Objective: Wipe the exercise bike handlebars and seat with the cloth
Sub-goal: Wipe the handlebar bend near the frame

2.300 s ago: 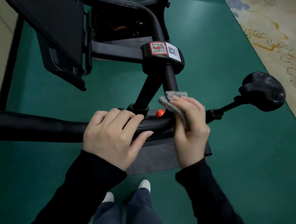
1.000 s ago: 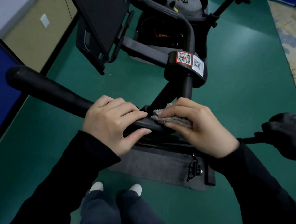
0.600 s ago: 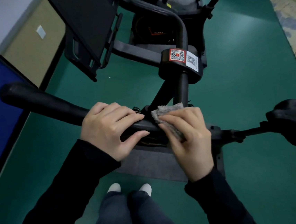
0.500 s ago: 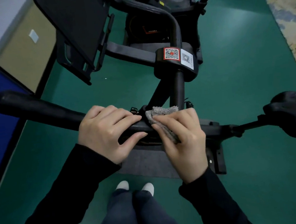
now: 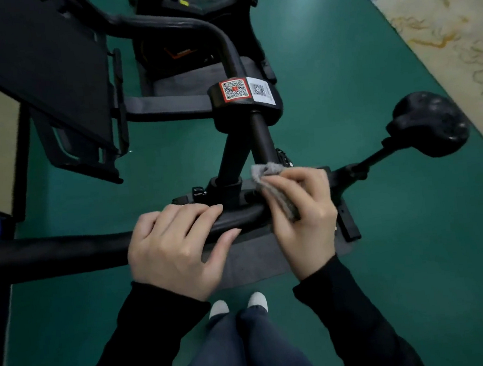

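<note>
Cloth slid along handlebar, clear of left hand

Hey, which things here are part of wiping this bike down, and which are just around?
In the job: grey fuzzy cloth, black padded handlebar, black bike seat, right hand, left hand.
Just around: red-bordered QR sticker, dark flat screen panel, beige patterned carpet.

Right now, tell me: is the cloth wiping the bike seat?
No, the right hand presses the grey cloth against the handlebar, while the seat stands untouched off to the right.
</note>
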Demonstrator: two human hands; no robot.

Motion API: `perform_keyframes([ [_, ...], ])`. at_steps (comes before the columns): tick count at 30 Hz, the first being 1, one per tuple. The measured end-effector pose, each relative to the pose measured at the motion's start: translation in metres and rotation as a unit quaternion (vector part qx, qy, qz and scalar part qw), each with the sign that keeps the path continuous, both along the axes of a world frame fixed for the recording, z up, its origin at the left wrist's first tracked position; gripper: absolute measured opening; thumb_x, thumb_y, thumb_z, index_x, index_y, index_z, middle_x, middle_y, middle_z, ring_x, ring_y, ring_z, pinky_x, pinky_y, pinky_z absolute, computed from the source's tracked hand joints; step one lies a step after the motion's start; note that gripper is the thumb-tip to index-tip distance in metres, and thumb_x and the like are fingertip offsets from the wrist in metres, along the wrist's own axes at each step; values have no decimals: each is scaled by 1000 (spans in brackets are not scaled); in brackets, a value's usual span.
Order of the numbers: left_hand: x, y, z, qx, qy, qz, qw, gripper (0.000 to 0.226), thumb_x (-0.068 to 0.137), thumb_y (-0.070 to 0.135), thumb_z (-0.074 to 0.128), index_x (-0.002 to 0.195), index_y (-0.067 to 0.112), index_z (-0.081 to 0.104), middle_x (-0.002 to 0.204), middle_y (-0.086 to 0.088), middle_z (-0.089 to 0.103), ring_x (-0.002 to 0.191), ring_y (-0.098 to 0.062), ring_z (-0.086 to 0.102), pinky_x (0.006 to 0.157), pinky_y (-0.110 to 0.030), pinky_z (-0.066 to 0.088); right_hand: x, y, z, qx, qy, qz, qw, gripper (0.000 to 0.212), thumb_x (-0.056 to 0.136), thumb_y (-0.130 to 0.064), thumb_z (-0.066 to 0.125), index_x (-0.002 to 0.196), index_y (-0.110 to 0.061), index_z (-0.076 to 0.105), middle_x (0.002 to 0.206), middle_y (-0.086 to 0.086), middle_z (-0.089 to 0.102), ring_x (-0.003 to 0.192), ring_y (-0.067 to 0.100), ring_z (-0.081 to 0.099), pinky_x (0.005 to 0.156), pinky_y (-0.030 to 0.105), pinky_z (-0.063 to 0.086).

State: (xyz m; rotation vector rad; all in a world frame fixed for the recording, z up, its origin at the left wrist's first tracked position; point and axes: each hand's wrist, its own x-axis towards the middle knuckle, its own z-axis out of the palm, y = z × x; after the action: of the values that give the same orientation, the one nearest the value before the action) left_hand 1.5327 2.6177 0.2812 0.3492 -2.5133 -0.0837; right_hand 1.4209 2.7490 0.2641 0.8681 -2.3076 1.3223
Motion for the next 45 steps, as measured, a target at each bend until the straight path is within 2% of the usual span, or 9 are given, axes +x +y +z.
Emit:
perform_keyframes([
  [3, 0, 0, -1, 9, 3, -4, 1000, 28, 86, 42, 63, 92, 17, 74, 87, 5, 71, 77, -20, 66, 72, -32, 38, 16, -9, -5, -71, -65, -91, 991, 18, 83, 1, 70, 100, -3, 71, 100, 10, 56, 96, 24, 58, 89, 21, 46],
  [6, 1, -1, -1, 16, 4, -10, 1000, 28, 86, 42, 63, 92, 17, 74, 88, 5, 71, 77, -20, 66, 71, -33, 38, 38, -18, -10, -149, -115, -153, 970, 23, 84, 0, 66, 105, -10, 69, 104, 7, 55, 103, 0, 55, 91, 14, 44],
  [8, 0, -2, -1, 15, 10, -15, 1000, 28, 87, 41, 62, 92, 17, 74, 88, 5, 71, 77, -20, 66, 71, -33, 38, 33, -21, -8, -167, -131, -169, 962, 22, 85, 0, 65, 104, -9, 69, 104, 10, 56, 101, -6, 54, 90, 11, 44],
  [11, 1, -3, -2, 1, 7, -21, 1000, 28, 87, 41, 62, 93, 16, 74, 88, 4, 71, 77, -20, 66, 71, -34, 38, 19, -22, -4, -179, -173, -181, 951, 17, 86, 3, 63, 101, -2, 70, 105, 18, 60, 99, -5, 55, 91, 10, 43],
  [14, 2, -2, -3, -2, 2, -17, 1000, 28, 88, 41, 62, 94, 16, 74, 88, 4, 71, 79, -21, 66, 71, -35, 39, 32, -20, -6, -176, -186, -182, 949, 16, 87, -1, 63, 102, -5, 70, 106, 15, 62, 101, 9, 59, 92, 13, 44],
  [21, -3, 3, 6, 33, -24, 8, 999, 37, 90, 48, 56, 96, 16, 73, 87, 2, 70, 80, -22, 65, 73, -37, 41, 7, -17, -6, -184, -248, -143, 940, 17, 91, -4, 61, 102, -15, 66, 107, 10, 67, 101, 9, 62, 91, 18, 46],
  [30, -50, 41, 10, 89, -65, 85, 990, 35, 88, 44, 55, 94, 14, 73, 82, -1, 70, 78, -25, 65, 73, -36, 46, -21, 2, -18, -111, -142, 4, 984, 19, 86, 5, 63, 104, 3, 69, 109, 16, 62, 106, 24, 61, 97, 27, 47],
  [40, -63, 63, -4, 75, 5, 158, 985, 29, 88, 41, 61, 79, 17, 76, 69, 5, 71, 62, -17, 66, 59, -31, 41, -53, 8, -27, -119, -136, 105, 978, 19, 86, 1, 64, 104, 2, 70, 108, 16, 62, 104, 21, 61, 96, 23, 45],
  [45, -65, 64, -3, 79, 20, 165, 983, 31, 87, 42, 60, 75, 18, 76, 68, 6, 71, 61, -17, 67, 58, -29, 40, -87, -13, -19, -136, -202, 117, 963, 20, 85, 7, 62, 104, 5, 68, 108, 18, 63, 103, 13, 59, 97, 17, 42],
])
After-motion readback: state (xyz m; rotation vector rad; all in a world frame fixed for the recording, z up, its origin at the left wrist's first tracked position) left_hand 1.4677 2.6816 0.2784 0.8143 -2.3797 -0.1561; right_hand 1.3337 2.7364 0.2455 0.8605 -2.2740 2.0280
